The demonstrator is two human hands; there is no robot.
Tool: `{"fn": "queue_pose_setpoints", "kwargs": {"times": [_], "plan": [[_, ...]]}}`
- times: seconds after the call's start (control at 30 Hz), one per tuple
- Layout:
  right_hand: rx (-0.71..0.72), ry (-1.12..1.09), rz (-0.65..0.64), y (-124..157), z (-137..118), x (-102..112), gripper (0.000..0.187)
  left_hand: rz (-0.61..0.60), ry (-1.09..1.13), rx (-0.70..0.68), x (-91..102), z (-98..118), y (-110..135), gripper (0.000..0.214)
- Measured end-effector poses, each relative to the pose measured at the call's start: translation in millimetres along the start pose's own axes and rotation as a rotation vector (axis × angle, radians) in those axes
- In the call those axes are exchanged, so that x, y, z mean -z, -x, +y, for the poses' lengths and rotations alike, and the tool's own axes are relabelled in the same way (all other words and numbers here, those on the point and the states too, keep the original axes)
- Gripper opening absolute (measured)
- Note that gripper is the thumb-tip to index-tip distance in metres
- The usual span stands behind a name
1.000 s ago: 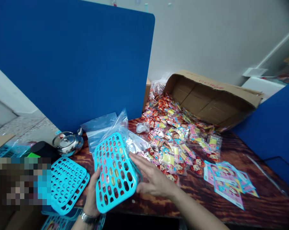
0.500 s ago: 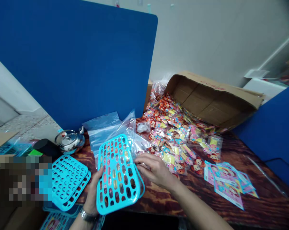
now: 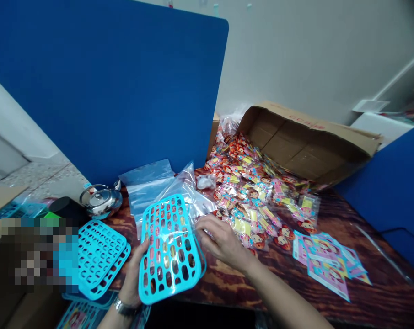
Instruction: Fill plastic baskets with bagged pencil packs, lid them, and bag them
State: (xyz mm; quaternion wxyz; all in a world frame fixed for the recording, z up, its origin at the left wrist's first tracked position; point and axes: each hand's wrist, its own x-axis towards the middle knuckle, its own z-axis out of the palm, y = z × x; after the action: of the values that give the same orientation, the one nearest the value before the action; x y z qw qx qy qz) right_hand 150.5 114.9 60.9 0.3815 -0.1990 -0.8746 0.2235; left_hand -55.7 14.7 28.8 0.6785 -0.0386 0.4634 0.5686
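My left hand [image 3: 134, 269], with a metal watch at the wrist, grips the left side of a light-blue perforated plastic basket [image 3: 169, 249]. The basket is tilted up, and coloured contents show through its holes. Shiny glare on its face looks like clear film. At the basket's right edge is my right hand [image 3: 217, 240], its fingers curled and pinched together; what lies between the fingertips is hidden. Clear plastic bags [image 3: 148, 183] lie just behind the basket. To the right of my right hand spreads a heap of small wrapped doll-printed packets [image 3: 251, 196].
A tipped cardboard box [image 3: 296, 146] stands behind the heap. Printed cards [image 3: 326, 260] lie on the right of the wood-patterned table [image 3: 261, 292]. On the left are stacked blue baskets [image 3: 102, 256], a metal kettle [image 3: 102, 201] and a black cylinder [image 3: 67, 210]. A blue partition [image 3: 124, 91] rises behind.
My right hand has shifted slightly up at the basket's edge, with its fingers more curled. The basket has turned a little, and my left hand keeps its hold.
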Motion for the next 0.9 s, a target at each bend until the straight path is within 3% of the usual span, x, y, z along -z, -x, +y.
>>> {"fn": "queue_pose_setpoints", "kwargs": {"times": [0.13, 0.23, 0.37, 0.43, 0.57, 0.63, 0.73, 0.9], "plan": [[0.034, 0.093, -0.005, 12.8, 2.5, -3.8, 0.014, 0.007, 0.022, -0.027, 0.7, -1.5, -1.8, 0.060], [-0.035, 0.067, -0.005, 28.0, 4.2, -2.7, 0.025, 0.001, 0.027, -0.037, -2.0, 0.2, -0.5, 0.059], [-0.370, -0.163, -0.021, 51.0, -3.2, -12.2, 0.098, 0.022, -0.062, -0.104, -8.5, 2.2, -1.4, 0.055], [-0.517, -0.453, -0.008, 59.7, -11.2, -25.7, 0.112, -0.001, -0.093, -0.146, -11.4, 1.3, -3.9, 0.053], [-0.782, -1.118, 0.127, 66.1, -26.1, -53.9, 0.108, -0.083, -0.104, -0.254, -15.8, -2.2, -9.0, 0.058], [-0.853, -1.274, 0.260, 65.5, -29.3, -61.4, 0.102, -0.117, -0.100, -0.285, -19.0, -2.9, -10.2, 0.061], [-0.816, -1.285, 0.381, 63.7, -27.0, -66.1, 0.095, -0.163, -0.065, -0.268, -26.8, -2.7, -8.9, 0.060], [-0.790, -1.221, 0.372, 61.6, -13.2, -72.1, 0.069, -0.240, -0.156, -0.323, -32.7, -8.5, 5.2, 0.058]]}}
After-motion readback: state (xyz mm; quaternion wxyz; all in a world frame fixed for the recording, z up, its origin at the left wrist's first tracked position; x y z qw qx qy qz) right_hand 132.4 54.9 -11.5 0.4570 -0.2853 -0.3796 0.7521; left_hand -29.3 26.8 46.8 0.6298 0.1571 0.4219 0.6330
